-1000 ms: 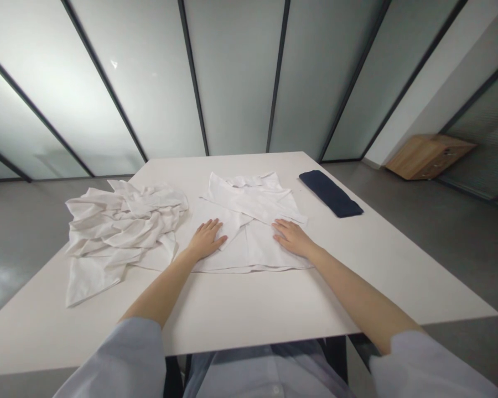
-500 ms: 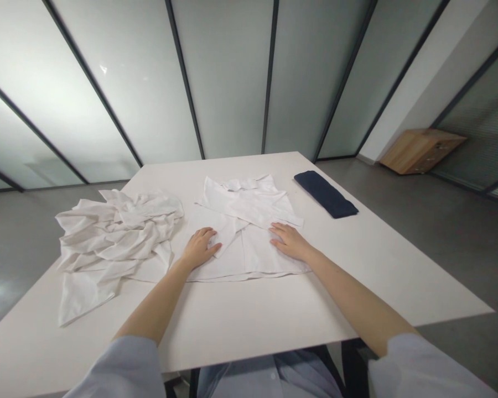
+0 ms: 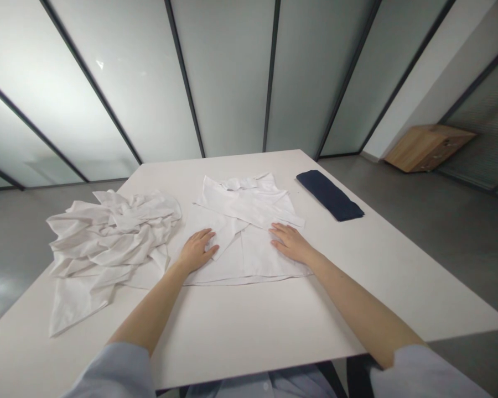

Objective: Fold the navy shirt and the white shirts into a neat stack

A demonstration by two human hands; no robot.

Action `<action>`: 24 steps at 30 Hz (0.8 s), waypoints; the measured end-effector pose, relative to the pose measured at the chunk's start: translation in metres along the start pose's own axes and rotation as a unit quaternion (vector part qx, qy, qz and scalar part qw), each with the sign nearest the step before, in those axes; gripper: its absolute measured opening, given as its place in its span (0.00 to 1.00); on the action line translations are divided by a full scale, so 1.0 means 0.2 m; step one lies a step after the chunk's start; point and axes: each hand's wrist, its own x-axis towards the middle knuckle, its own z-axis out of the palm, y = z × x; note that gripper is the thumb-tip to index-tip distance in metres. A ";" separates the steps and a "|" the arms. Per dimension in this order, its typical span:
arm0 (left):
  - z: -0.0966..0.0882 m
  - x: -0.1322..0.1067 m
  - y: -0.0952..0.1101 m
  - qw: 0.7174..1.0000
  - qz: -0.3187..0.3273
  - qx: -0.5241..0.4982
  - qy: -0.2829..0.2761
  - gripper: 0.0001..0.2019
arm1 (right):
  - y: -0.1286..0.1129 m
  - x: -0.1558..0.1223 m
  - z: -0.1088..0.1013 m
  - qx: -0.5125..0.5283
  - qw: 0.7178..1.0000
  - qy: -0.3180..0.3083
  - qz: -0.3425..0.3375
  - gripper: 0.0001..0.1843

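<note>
A white shirt (image 3: pixel 249 243) lies spread on the table, its collar toward the far side and its sleeves crossed over the body. My left hand (image 3: pixel 197 251) rests on the shirt's left part, palm down with fingers spread. On the right part lies my right hand (image 3: pixel 289 242), also flat, fingers apart and touching the cloth near the sleeve end. Neither hand grips anything. To the left of the shirt is a crumpled heap of white cloth (image 3: pixel 116 237), close to my left forearm.
A folded dark navy cloth (image 3: pixel 330 194) lies near the right edge of the white table (image 3: pixel 249 326). Frosted glass panels (image 3: pixel 228 77) stand behind the table. A wooden cabinet (image 3: pixel 427 148) is on the floor at the far right.
The camera view has shifted slightly closer to the table. Both hands stay flat on the shirt in nearly the same places; the shirt looks unchanged.
</note>
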 end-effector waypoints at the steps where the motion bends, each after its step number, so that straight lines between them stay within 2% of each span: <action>1: 0.00 0.00 0.00 1.000 0.001 -0.001 0.002 0.24 | 0.00 0.00 0.00 0.000 1.000 0.002 -0.001 0.23; 7: 0.01 -0.01 -0.01 1.000 0.005 -0.008 0.009 0.23 | 0.00 0.00 0.00 0.009 1.000 0.020 -0.006 0.22; 10: 0.00 -0.01 0.00 0.999 0.009 -0.012 0.046 0.22 | 0.00 0.00 -0.01 0.025 0.998 0.054 -0.016 0.21; 13: -0.02 -0.03 0.04 0.997 0.021 -0.010 0.073 0.15 | -0.02 -0.01 -0.04 0.045 0.995 0.082 -0.027 0.15; 16: -0.05 -0.05 0.08 0.998 0.050 -0.007 0.039 0.08 | -0.06 -0.02 -0.08 0.061 0.995 0.065 -0.047 0.07; 18: -0.07 -0.06 0.10 0.998 0.061 -0.010 0.018 0.08 | -0.10 -0.03 -0.11 0.063 0.995 0.043 -0.058 0.06; 21: -0.08 -0.06 0.11 0.998 0.051 -0.019 0.017 0.10 | -0.13 -0.05 -0.13 0.054 0.997 0.018 -0.051 0.09; 24: -0.07 -0.07 0.11 0.999 0.040 -0.016 0.013 0.14 | -0.14 -0.07 -0.12 0.037 0.999 -0.001 -0.027 0.17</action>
